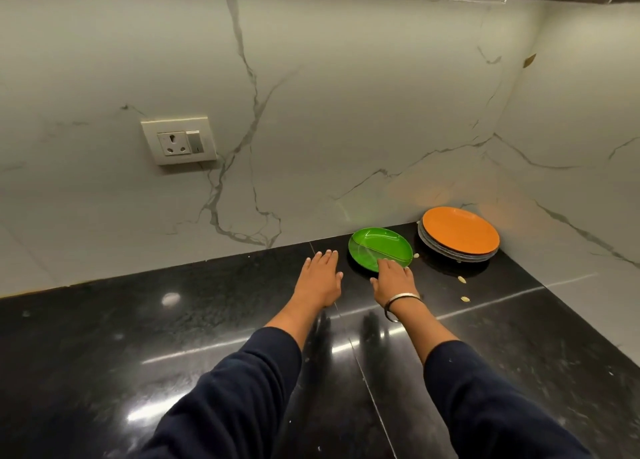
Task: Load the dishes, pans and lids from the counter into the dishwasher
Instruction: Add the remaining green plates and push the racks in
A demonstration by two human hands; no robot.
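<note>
A green divided plate (375,247) lies flat on the black counter (173,337) near the back wall. My right hand (393,280) rests over its near rim, fingers spread and touching the plate; I cannot tell whether they grip it. My left hand (320,276) lies flat with fingers apart on the counter just left of the plate, holding nothing. To the right, in the corner, stands a stack of plates with an orange plate (460,230) on top and grey ones beneath.
A wall socket with a switch (180,139) sits on the marble backsplash at the left. A few small pale seeds or crumbs (462,279) lie on the counter right of my right hand. The dishwasher is not in view.
</note>
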